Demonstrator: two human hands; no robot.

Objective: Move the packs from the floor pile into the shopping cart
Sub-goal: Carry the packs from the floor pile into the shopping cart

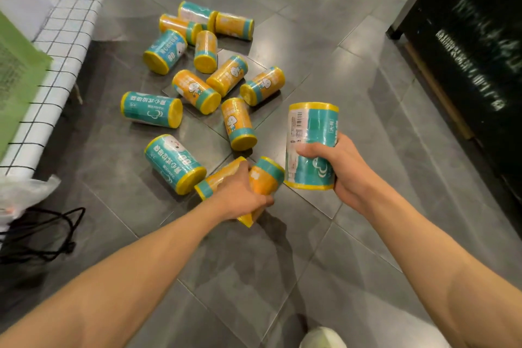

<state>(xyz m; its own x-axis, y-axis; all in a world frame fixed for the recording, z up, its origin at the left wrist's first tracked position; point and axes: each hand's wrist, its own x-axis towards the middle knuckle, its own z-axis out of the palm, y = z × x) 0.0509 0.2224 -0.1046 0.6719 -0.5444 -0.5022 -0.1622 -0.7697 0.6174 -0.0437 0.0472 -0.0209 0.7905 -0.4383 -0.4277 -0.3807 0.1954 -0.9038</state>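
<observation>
Several cylindrical packs in teal and orange wrap with yellow ends lie scattered on the grey tile floor, among them a teal pack and an orange pack. My right hand grips a large teal pack, held upright above the floor. My left hand is closed around two orange packs at the near edge of the pile. No shopping cart is in view.
A white cloth with a black grid covers a low stand at the left, with a green sheet on it. Black cords and a plastic bag lie below. A dark cabinet stands at the right.
</observation>
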